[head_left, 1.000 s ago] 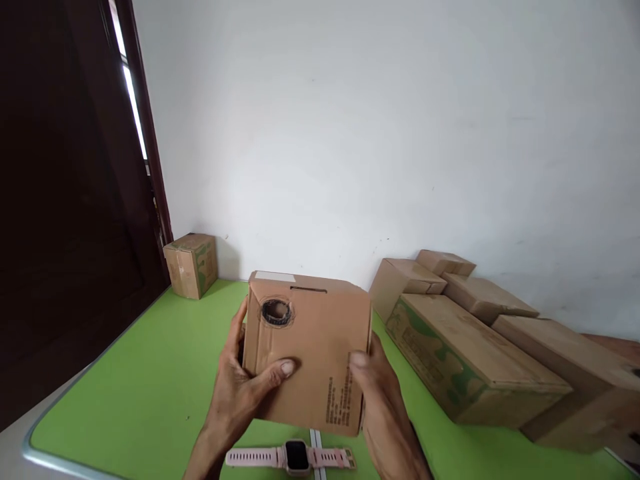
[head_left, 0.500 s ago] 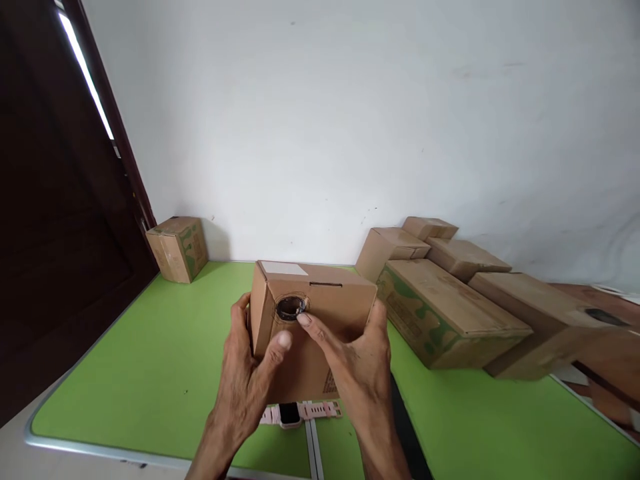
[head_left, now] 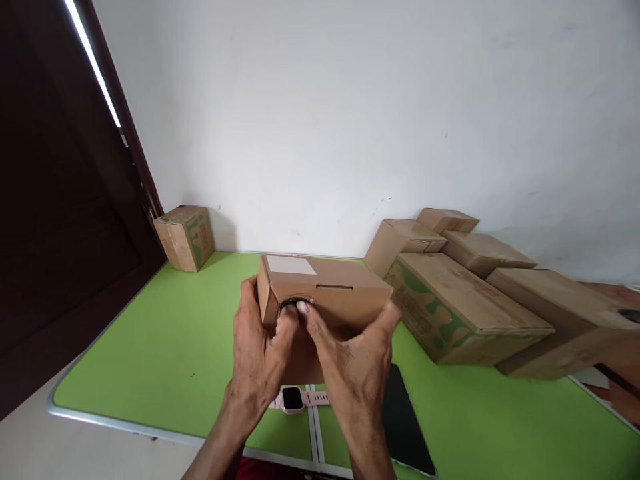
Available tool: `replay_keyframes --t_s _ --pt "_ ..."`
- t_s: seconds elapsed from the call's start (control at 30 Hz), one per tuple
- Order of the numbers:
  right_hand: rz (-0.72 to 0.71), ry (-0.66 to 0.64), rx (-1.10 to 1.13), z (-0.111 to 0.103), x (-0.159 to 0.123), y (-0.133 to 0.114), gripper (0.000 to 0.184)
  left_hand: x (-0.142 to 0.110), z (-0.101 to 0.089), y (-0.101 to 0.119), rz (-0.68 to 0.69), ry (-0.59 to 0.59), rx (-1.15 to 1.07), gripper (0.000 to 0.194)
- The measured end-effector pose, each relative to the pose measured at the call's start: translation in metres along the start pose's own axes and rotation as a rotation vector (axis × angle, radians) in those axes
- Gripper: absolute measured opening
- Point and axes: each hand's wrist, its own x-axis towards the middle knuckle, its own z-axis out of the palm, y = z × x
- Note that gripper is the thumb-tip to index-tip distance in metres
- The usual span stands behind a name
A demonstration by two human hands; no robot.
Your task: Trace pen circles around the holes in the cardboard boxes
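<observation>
Between my two hands I hold a brown cardboard box above the green table. A white label and a narrow slot show on its top. On the side facing me is a dark-rimmed hole, partly covered by my thumbs. My left hand is closed around the left end, its thumb at the hole. With its fingers behind the right end, my right hand grips the box, its thumb tip also at the hole. A smartwatch with a pink strap lies below the box.
A black flat tablet-like object lies right of my right wrist. Several cardboard boxes are grouped at the right. One box stands at the back left corner of the green table, by a dark door.
My left thumb has moved up to the hole, beside the right thumb. The box is tilted so more of its top shows. The view has shifted slightly.
</observation>
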Motion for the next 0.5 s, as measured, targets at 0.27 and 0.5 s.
replay_keyframes --t_s 0.27,0.5 --pt "0.035 -0.088 0.001 0.002 0.002 -0.007 0.102 -0.004 -0.007 -0.001 0.098 0.033 0.161 0.049" --pt "-0.039 -0.062 -0.065 0.005 -0.003 -0.004 0.108 0.003 -0.011 -0.005 0.091 0.087 0.229 0.043"
